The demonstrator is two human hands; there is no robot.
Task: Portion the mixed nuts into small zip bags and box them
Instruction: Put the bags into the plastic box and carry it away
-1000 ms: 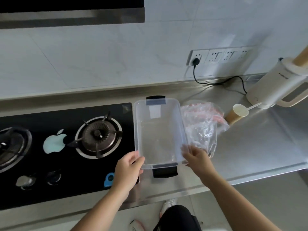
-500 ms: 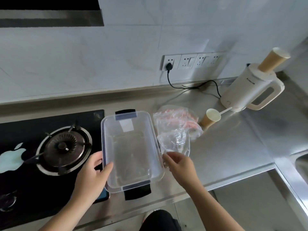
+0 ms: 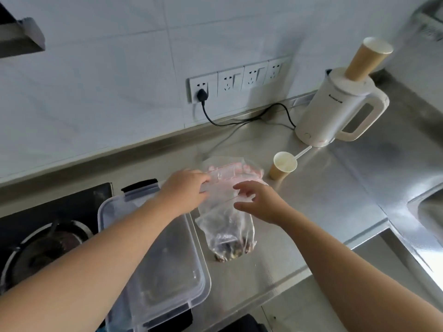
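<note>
A clear plastic box (image 3: 191, 267) with black clips lies on the steel counter, partly over the stove edge. To its right lies a clear bag of mixed nuts (image 3: 227, 238), the nuts gathered at its near end. Behind it sits a pile of small zip bags (image 3: 236, 170) with pink seal strips. My left hand (image 3: 185, 190) reaches over the box and pinches the left edge of a zip bag. My right hand (image 3: 259, 202) hovers over the bags with fingers spread, holding nothing I can see.
A paper cup (image 3: 282, 165) with a white spoon stands behind the bags. A white kettle (image 3: 335, 111) topped by another paper cup is at the back right, its cord plugged into the wall sockets (image 3: 237, 80). A gas burner (image 3: 45, 245) is left, a sink (image 3: 429, 212) right.
Both hands have left the box and moved forward to the bags. My left hand has taken hold of a zip bag edge. The view has shifted right.
</note>
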